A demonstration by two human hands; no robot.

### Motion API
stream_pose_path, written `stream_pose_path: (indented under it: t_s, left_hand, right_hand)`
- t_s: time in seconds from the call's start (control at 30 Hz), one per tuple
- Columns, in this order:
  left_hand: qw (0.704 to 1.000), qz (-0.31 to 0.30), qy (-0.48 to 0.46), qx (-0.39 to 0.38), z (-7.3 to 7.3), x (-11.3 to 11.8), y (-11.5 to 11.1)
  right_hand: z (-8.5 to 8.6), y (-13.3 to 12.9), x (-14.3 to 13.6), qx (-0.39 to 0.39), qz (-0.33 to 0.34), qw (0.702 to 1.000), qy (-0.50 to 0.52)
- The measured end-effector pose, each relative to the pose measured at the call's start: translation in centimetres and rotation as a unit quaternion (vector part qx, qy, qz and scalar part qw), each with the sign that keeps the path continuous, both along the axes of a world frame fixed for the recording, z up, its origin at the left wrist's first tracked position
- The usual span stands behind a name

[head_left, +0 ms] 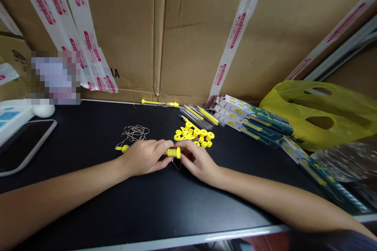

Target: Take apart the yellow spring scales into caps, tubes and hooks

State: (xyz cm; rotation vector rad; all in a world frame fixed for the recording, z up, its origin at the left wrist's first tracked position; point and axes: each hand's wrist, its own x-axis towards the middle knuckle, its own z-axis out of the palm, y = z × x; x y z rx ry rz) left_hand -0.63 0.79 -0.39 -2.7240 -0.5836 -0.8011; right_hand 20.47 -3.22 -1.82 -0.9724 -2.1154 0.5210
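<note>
My left hand (147, 156) is closed around a thin yellow rod-shaped tool (173, 153) lying roughly level just above the black table. A flanged yellow end sticks out between my hands, and a narrow yellow tip with a wire loop shows past the left wrist side. The fingers of my right hand (198, 160) pinch at the flanged end, where a bent metal wire (176, 164) hangs down. Just behind sits a pile of small yellow plastic parts (203, 135), with flanged caps and rings. Bent wire pieces (135, 132) lie tangled behind my left hand.
Farther back lie a similar yellow tool (151, 102) and clear tubes with springs and yellow rods (200, 115). Printed boxes (250, 119), a yellow plastic bag (321, 113) and clear plastic (350, 160) occupy the right. A phone (25, 145) and power strip (13, 119) sit left; cardboard (126, 39) stands behind.
</note>
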Motion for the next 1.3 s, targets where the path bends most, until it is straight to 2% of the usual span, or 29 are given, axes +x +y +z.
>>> stream_pose_path:
  t_s: [0.3,0.57,0.93,1.3]
  left_hand:
    - [1.000,-0.014,0.015,0.011,-0.1,0.0,0.0]
    - [0.999,-0.019,0.028,0.025,0.4,0.2,-0.5]
    - [1.000,-0.001,0.014,0.018,1.0,0.5,-0.9]
    - [1.000,0.013,0.009,0.015,0.8,0.3,-1.0]
  right_hand:
    - [-0.2,-0.1,0.1,0.016,0.025,0.999,-0.012]
    - [0.1,-0.3,-0.1,0.071,0.025,0.997,-0.032]
    - [0.4,-1.0,-0.9,0.028,-0.014,0.999,0.008]
    - [0.3,-0.6,-1.0,-0.008,-0.001,1.000,0.026]
